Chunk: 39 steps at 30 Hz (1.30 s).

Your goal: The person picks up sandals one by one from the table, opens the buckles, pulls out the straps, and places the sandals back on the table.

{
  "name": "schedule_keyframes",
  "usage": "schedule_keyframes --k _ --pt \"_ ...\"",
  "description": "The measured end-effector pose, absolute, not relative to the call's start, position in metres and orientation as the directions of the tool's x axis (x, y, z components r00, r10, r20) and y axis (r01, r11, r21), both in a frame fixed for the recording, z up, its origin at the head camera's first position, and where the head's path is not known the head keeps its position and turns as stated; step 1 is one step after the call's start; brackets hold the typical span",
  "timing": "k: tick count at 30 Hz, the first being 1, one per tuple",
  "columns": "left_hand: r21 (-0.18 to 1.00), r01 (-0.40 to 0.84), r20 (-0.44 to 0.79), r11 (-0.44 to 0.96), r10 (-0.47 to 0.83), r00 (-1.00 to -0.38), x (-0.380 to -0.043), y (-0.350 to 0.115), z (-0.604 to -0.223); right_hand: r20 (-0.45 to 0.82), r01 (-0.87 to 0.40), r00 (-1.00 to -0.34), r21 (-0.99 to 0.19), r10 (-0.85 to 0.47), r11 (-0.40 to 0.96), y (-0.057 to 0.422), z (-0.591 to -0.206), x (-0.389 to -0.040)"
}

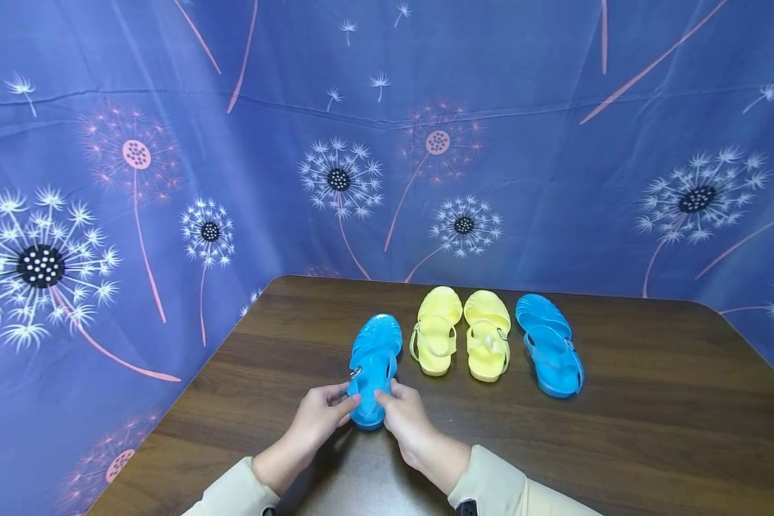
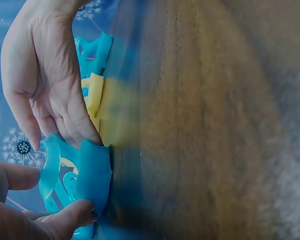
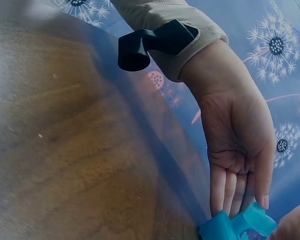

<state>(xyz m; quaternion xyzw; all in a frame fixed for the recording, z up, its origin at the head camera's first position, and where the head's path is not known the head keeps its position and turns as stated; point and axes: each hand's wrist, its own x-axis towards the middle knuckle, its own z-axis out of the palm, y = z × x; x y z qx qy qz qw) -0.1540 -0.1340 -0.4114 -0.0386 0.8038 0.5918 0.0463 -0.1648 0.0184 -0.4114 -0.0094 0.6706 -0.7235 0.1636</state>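
On the wood-grain table (image 1: pixel 658 380), the left hand (image 1: pixel 319 414) and right hand (image 1: pixel 411 421), partly closed, pinch a blue jelly sandal (image 1: pixel 375 358) by the heel (image 1: pixel 367 416). Yellow jelly sandals (image 1: pixel 441 308) lie nearby.

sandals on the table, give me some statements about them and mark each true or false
1. The left hand and right hand hold the same blue sandal. True.
2. Three yellow sandals lie on the table. False: there are two yellow sandals on the table.
3. In the head view, the other blue sandal lies right of the yellow ones. True.
4. The yellow sandals' toes point towards the person. False: they point away.
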Motion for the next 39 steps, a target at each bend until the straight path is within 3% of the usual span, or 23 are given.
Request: schedule_keyframes --k 39 --pt "0.877 -0.037 -0.023 0.479 -0.035 -0.999 -0.189 -0.127 -0.411 -0.210 0.228 -0.934 -0.973 -0.289 -0.029 0.022 -0.415 -0.204"
